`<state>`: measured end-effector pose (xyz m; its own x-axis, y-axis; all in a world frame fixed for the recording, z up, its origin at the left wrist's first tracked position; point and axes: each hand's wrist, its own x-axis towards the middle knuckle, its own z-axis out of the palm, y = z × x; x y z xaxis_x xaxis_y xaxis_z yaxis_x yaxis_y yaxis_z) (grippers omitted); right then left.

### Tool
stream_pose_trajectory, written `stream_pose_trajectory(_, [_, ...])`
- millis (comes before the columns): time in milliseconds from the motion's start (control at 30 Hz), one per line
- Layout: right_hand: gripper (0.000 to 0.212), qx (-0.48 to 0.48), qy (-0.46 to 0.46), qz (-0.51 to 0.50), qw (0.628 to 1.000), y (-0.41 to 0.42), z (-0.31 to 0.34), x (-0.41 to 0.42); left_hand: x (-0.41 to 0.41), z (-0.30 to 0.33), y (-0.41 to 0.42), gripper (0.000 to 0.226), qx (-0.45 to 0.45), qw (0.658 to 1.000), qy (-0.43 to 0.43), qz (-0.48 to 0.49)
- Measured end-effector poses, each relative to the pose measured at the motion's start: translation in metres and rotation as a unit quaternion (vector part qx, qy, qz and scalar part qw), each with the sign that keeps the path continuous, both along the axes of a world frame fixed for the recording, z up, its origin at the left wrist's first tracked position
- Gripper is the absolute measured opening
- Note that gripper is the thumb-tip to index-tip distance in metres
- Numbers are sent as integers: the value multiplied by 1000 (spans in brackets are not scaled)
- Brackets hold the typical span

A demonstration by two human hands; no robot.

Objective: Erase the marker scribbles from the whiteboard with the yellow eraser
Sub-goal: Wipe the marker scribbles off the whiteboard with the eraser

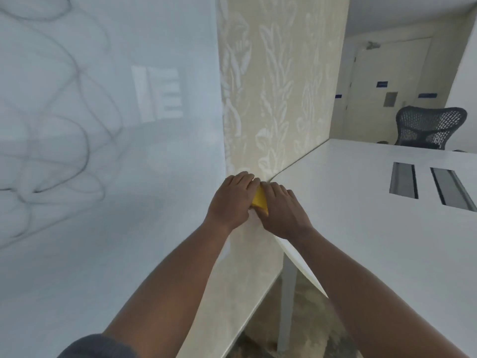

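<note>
Yellow eraser [259, 200], mostly hidden between both hands, wedge-shaped

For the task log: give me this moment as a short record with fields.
whiteboard: on the left, glossy
scribbles: dark marker loops on the board's left part, not yet erased
yellow eraser: between both hands, at the table's near corner, away from the scribbles
left hand: closed grip on the eraser
right hand: also on the eraser
table: white, right side, two slots
chair: dark mesh, behind the table
</note>
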<state>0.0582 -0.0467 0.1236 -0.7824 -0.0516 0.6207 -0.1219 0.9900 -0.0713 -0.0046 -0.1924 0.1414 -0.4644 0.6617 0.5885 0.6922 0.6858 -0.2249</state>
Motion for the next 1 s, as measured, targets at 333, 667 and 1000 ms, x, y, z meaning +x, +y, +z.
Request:
stream_pose_trajectory(333, [59, -88, 195, 137, 967, -224, 146, 25, 88, 152, -225, 44, 232, 963, 97, 100])
stream_pose_trajectory(667, [61, -71, 301, 228, 923, -397, 213, 46, 155, 210, -390, 56, 299, 927, 162, 155])
stream_pose_trajectory(1000, [59, -138, 312, 344, 875, -521, 231, 45, 215, 217, -527, 8, 284, 866, 242, 332])
